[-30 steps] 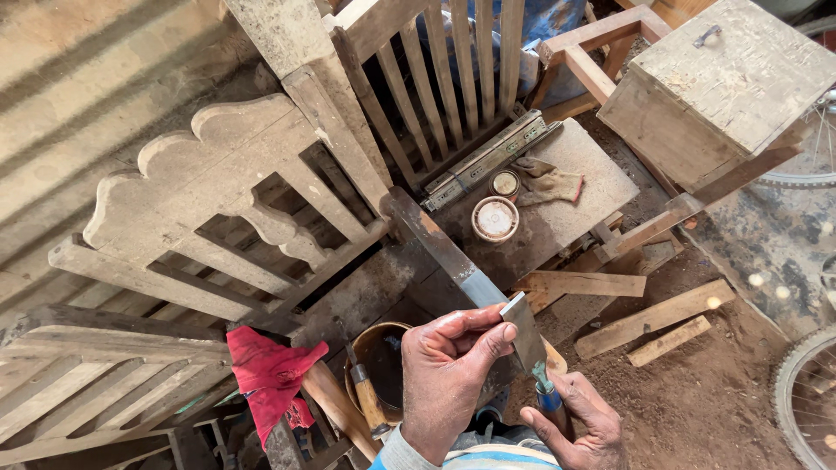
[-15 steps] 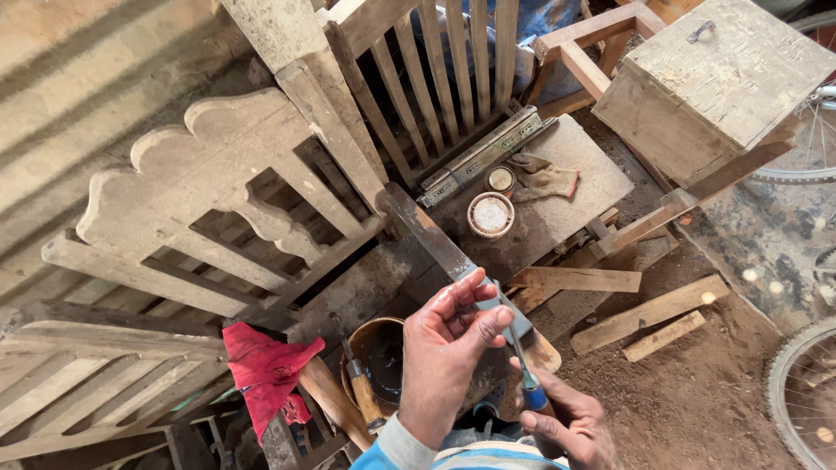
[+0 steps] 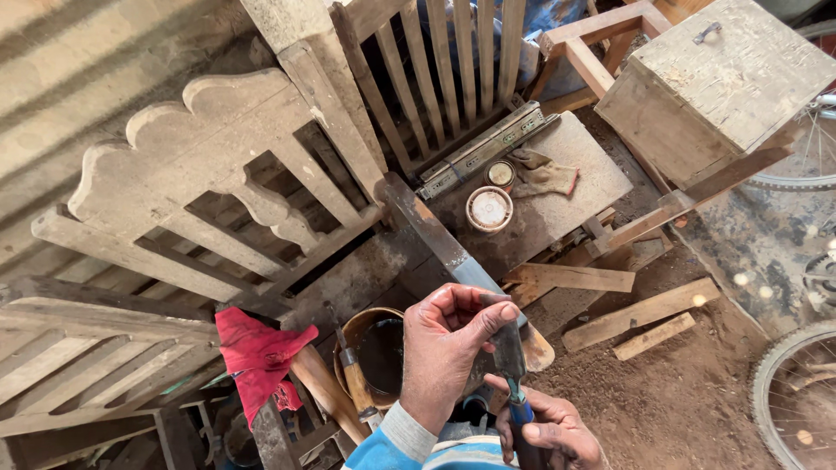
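My left hand [image 3: 446, 348] pinches the dark metal shaft of a blue-handled file [image 3: 510, 357] with thumb and fingertips. Low in the view, my right hand [image 3: 550, 430] grips the file's blue handle. The file lies across a long flat rusty metal blade [image 3: 440, 237] that runs from my hands up and left toward the wooden frames. The blade's near end, beside a wooden piece [image 3: 538, 351], is partly hidden by my fingers.
A round dark bucket [image 3: 376, 348] with wooden-handled tools and a red cloth [image 3: 257, 357] sit left of my hands. Beyond the blade are a stone slab [image 3: 566, 187] bearing a small tin [image 3: 488, 209], wooden frames [image 3: 200, 165], a wooden box [image 3: 718, 83], loose planks and a bicycle wheel [image 3: 797, 392].
My left fingers, spread half a second ago, have curled onto the file's shaft. The file and my right hand have shifted slightly down and left toward me.
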